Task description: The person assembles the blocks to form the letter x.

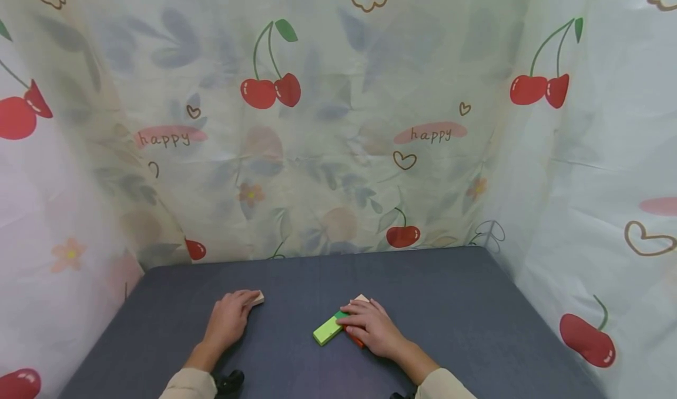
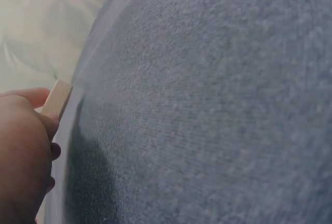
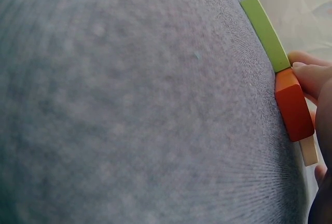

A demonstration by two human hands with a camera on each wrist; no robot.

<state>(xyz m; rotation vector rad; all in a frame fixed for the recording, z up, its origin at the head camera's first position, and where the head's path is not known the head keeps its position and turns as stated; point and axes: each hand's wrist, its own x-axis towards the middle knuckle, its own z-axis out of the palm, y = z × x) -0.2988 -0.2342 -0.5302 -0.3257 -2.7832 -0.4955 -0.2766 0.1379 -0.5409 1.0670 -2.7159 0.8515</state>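
My left hand [image 1: 228,318] pinches a pale wooden block [image 1: 258,298] between thumb and fingers at the left of the table; the block's bare end [image 2: 58,98] sticks out past the fingertips in the left wrist view. Toward the middle, my right hand [image 1: 374,327] lies over a small cluster of blocks, thumb and fingers around it. A light green block [image 1: 327,330] points out to the left, beside a darker green one [image 1: 341,315] partly under the fingers. An orange-red block [image 3: 294,111] lies against the light green one, and a pale wooden block [image 3: 308,151] shows beyond it.
The blocks lie on a dark grey cloth-covered table [image 1: 285,358]. A patterned curtain [image 1: 328,152] with cherries and leaves stands behind it and along both sides. Dark wrist-worn gear [image 1: 230,382] shows at the left cuff.
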